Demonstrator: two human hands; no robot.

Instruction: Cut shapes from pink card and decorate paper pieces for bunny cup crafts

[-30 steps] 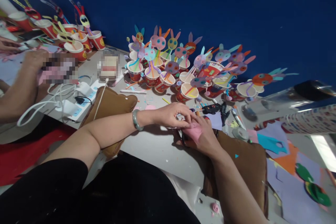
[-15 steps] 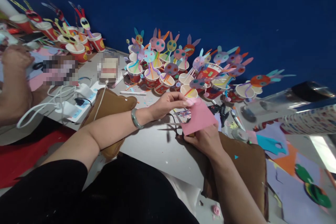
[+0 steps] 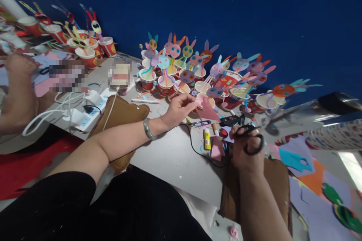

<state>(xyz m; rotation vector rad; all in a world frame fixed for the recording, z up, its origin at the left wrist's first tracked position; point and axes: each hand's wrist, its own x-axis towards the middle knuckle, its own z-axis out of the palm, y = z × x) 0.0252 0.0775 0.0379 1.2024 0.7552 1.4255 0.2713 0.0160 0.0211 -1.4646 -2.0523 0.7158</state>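
My left hand point(image 3: 178, 110) pinches a small pink paper piece point(image 3: 198, 102) between thumb and forefinger above the table. Just right of the fingertips is a larger pink paper sheet point(image 3: 208, 110); whether it is still joined to the small piece I cannot tell. My right hand point(image 3: 247, 150) is closed around a pair of scissors, with fingers through the black handles point(image 3: 256, 151); the blades are not clearly seen. Between the hands lie a yellow glue stick point(image 3: 207, 139), a pen point(image 3: 201, 123) and a pink paper scrap point(image 3: 217, 148).
Paper cups point(image 3: 147, 79) with rabbit-like paper heads stand along the blue wall. A power strip point(image 3: 92, 115) and brown cushions point(image 3: 124, 115) lie left, another person's arm point(image 3: 21, 90) beyond. At right are a clear bottle point(image 3: 311, 111) and coloured paper point(image 3: 311, 196).
My right hand has moved right and down, away from the pink sheet, and the scissors handles now show. The sheet has shifted up and left; the glue stick has come into view.
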